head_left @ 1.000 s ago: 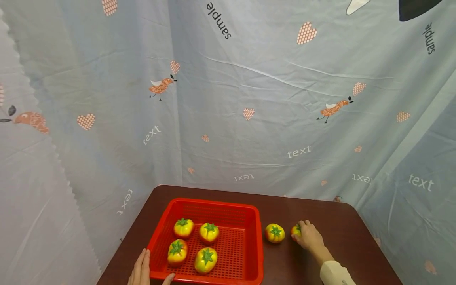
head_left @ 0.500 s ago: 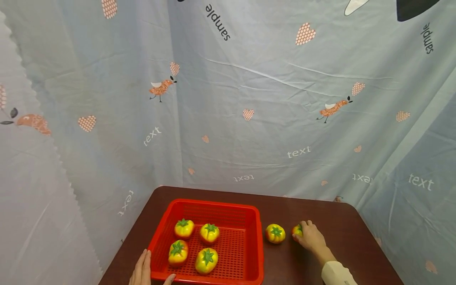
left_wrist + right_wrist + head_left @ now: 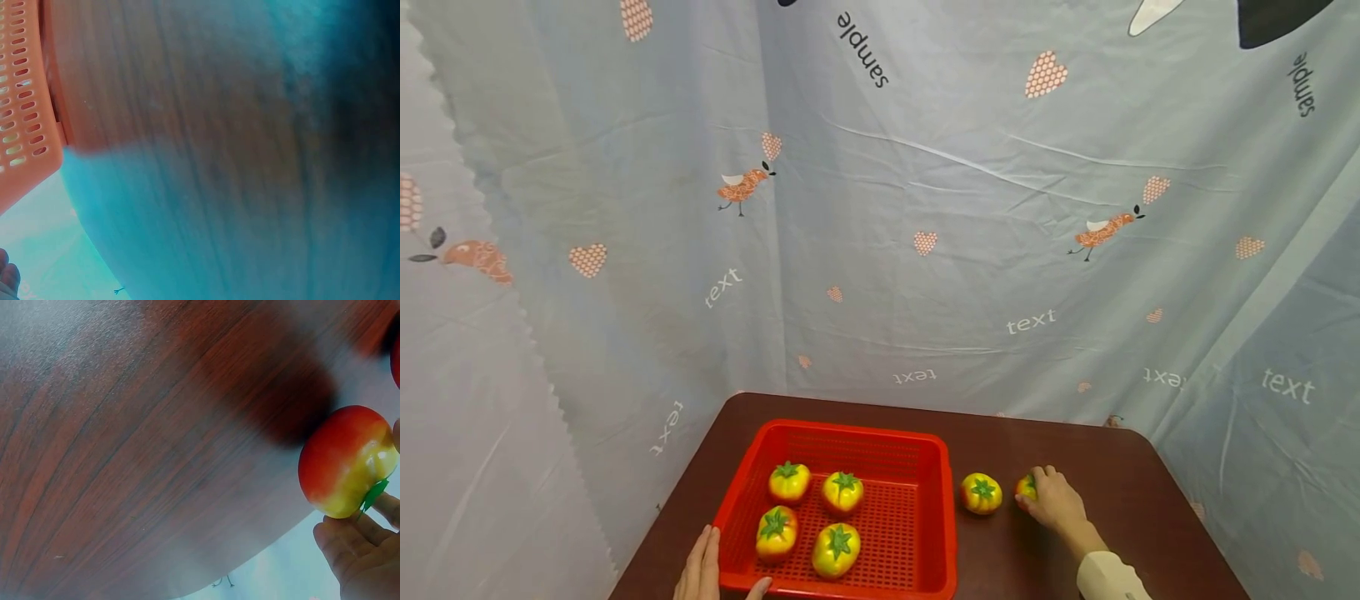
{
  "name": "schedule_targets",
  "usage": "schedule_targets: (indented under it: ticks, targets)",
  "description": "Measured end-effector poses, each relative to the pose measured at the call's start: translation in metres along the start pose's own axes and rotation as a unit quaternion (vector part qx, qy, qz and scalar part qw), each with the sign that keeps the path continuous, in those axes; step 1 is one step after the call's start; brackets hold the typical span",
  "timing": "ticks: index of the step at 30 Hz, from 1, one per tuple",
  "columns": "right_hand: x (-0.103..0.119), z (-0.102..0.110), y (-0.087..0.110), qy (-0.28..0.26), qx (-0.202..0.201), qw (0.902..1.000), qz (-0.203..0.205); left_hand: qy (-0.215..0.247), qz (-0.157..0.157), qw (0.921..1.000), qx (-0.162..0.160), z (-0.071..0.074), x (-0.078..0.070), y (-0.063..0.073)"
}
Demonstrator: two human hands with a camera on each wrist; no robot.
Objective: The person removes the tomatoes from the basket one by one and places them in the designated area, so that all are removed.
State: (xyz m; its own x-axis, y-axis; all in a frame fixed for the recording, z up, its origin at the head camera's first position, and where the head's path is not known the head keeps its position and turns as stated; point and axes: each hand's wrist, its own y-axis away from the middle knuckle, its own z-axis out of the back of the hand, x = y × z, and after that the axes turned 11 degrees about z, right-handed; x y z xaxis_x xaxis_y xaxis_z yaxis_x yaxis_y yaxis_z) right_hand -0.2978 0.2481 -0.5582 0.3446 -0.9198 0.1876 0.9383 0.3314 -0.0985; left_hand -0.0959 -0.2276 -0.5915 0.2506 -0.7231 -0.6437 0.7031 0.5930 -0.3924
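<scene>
My right hand [image 3: 1057, 504] holds a yellow-and-red tomato [image 3: 1026, 487] with a green star-shaped top, low over the right part of the table. In the right wrist view, fingers lie along the leafy side of this tomato [image 3: 344, 464], and the thumb shows only at the frame's edge. Another tomato [image 3: 981, 493] sits between that hand and the red plastic basket [image 3: 950, 525]. Straight fingers of my left hand [image 3: 698, 568] rest against the basket's left side, its thumb at the front rim. Several similar tomatoes, one being the front one [image 3: 836, 551], stand in the basket's left half.
The dark brown table [image 3: 1120, 475] has rounded back corners. A pale blue-grey curtain [image 3: 880, 208] printed with birds and hearts hangs close behind it and along both sides. The basket's slotted wall [image 3: 28, 125] fills the left edge of the left wrist view.
</scene>
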Motion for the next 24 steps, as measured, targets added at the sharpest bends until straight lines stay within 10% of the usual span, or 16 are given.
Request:
schedule_targets:
  ticks: [24]
  targets:
    - [0.011,0.016,-0.005,0.005,-0.025,0.9994,0.024,0.021,-0.003,0.9997,-0.013,-0.005,0.002,0.0]
